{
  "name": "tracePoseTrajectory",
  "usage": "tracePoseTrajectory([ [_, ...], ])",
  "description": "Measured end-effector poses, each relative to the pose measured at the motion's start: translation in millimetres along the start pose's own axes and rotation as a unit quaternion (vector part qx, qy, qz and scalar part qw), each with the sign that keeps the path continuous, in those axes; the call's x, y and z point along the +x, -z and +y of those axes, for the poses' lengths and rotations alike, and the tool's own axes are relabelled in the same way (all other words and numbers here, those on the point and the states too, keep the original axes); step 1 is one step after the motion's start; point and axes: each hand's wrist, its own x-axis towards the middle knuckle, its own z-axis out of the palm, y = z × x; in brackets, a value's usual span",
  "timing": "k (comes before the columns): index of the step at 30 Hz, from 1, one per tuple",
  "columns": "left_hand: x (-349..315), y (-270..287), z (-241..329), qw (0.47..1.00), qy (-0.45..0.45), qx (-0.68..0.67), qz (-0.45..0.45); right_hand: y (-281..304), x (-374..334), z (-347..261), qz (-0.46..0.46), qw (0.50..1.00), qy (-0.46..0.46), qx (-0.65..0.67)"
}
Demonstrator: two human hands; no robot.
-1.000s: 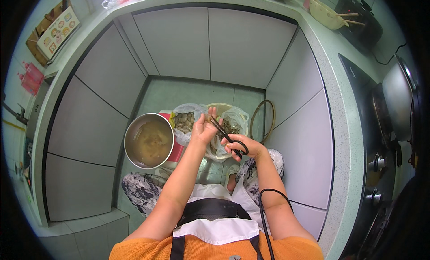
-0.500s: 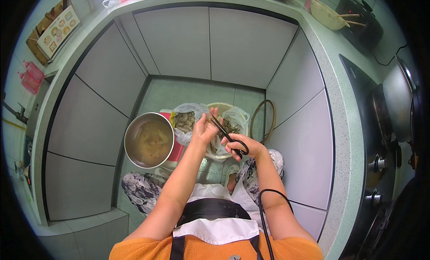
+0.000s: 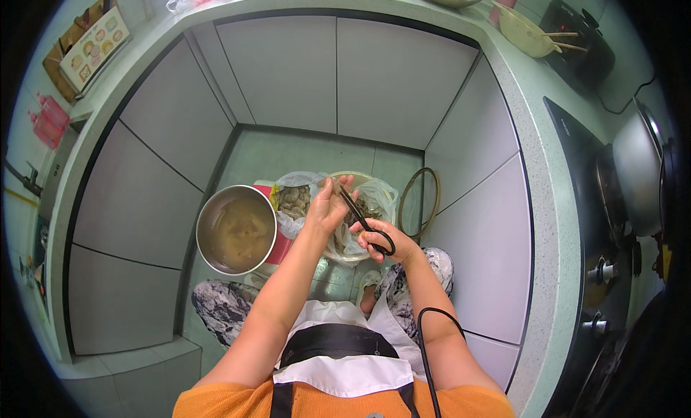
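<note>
My left hand (image 3: 327,209) is raised over the bags, its thumb and fingers pinching a small greyish shrimp (image 3: 337,188), partly hidden. My right hand (image 3: 392,238) grips black scissors (image 3: 353,205) by the finger loops, with the blade tips touching or close to the shrimp. Beneath my hands is a pale round basin (image 3: 363,176) lined with a clear plastic bag (image 3: 386,190) of brownish shrimp. Left of it, a white plastic bag (image 3: 290,224) holds several grey shrimp (image 3: 294,200).
A steel pot (image 3: 204,210) of cloudy yellowish liquid stands to the left, beside a red-and-white stool or box (image 3: 279,249). A brown hoop (image 3: 436,195) leans at the right cabinet (image 3: 482,238). My knees flank the basin; counters surround the floor space.
The view has shifted slightly. My hands keep nearly the same pose, with the scissor tips still at the shrimp.
</note>
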Motion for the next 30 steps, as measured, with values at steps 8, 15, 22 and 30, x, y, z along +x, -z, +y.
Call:
tracePoseTrajectory([
  [8,4,7,-5,0.997,0.007,0.073,-0.012,3,-1,3,0.025,1.000,-0.013,0.008],
  [15,7,17,-3,0.995,0.006,0.099,-0.019,5,-4,3,0.044,0.999,-0.013,-0.008],
  [22,9,23,-9,0.995,0.034,0.089,0.016,6,-3,4,0.045,0.999,-0.009,-0.023],
  [30,8,15,-3,0.993,0.040,-0.091,0.060,3,-8,0,-0.020,0.998,-0.043,-0.030],
])
